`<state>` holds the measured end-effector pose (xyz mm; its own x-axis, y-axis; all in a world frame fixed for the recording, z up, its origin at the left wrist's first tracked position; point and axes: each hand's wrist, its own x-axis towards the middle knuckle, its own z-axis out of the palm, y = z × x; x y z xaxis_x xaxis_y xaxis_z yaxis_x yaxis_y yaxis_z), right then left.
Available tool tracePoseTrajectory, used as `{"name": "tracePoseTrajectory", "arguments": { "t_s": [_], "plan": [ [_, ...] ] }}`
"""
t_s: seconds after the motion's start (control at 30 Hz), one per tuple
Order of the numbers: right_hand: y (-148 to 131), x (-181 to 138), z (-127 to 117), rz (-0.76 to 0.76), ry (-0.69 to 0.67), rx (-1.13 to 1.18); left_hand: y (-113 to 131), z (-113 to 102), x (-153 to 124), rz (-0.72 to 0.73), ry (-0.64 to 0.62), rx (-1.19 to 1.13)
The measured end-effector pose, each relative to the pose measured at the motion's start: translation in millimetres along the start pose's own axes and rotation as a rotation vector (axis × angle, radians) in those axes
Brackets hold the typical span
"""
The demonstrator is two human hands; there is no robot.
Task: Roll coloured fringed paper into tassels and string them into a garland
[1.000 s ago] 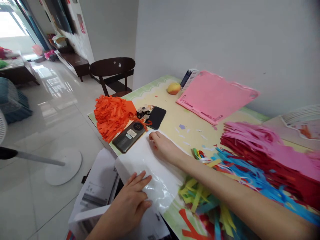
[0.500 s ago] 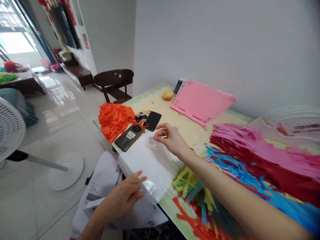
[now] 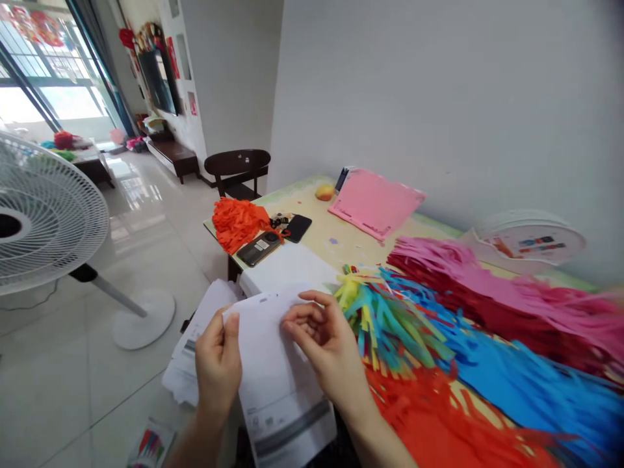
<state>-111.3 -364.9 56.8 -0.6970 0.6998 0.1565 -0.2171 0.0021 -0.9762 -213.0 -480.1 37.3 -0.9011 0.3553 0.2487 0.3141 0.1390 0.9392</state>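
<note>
A white printed packaging bag with a small slot near its top hangs upright before me, over the table's front edge. My left hand is closed on its upper left edge, thumb on the front face. My right hand is at the upper right of the bag, its fingers curled and pinched against it; the exact grip is partly hidden. Behind the bag, a white stack lies on the table corner. Right of my right hand sits a yellow, green and blue tissue-paper tassel bundle.
Orange, blue and pink fringed paper covers the right side. Two phones, an orange pompom, a mango-like fruit and a pink board lie farther back. A fan stands left; more white bags hang lower left.
Both hands have come together in front of me, and the left now holds a white bag raised from below. My right hand has drawn back from over the white stack. The view has shifted.
</note>
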Motion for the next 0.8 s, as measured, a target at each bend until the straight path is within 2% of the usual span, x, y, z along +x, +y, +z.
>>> {"name": "tracePoseTrajectory", "arguments": {
  "t_s": [0.23,0.4,0.47,0.5,0.57,0.63,0.7,0.8],
  "plan": [
    [-8.8,-18.1,-5.1,-0.083,0.040,-0.131,21.6,3.1,-30.4,0.047,0.006,-0.024],
    [-13.9,-20.1,-15.8,-0.270,0.126,-0.543,13.4,3.5,-39.5,-0.010,0.036,-0.136],
    [-10.7,-24.9,-32.8,-0.281,0.175,-0.673,6.5,1.2,-30.3,-0.095,0.078,-0.270],
    [-8.0,-29.2,-43.4,-0.234,0.143,-0.680,2.6,0.3,-21.8,-0.150,0.119,-0.361],
    [-3.0,-40.2,-64.4,-0.087,-0.068,-0.597,-5.4,0.9,0.7,-0.268,0.221,-0.564],
    [-2.5,-49.9,-76.8,-0.012,-0.277,-0.509,-13.2,6.9,25.6,-0.378,0.282,-0.735],
    [-8.3,-52.1,-73.4,-0.054,-0.307,-0.532,-20.6,18.6,45.4,-0.442,0.243,-0.837],
    [-21.0,-33.7,-45.4,-0.178,-0.185,-0.772,-30.6,38.9,57.5,-0.437,0.120,-0.875]
  ]
}}
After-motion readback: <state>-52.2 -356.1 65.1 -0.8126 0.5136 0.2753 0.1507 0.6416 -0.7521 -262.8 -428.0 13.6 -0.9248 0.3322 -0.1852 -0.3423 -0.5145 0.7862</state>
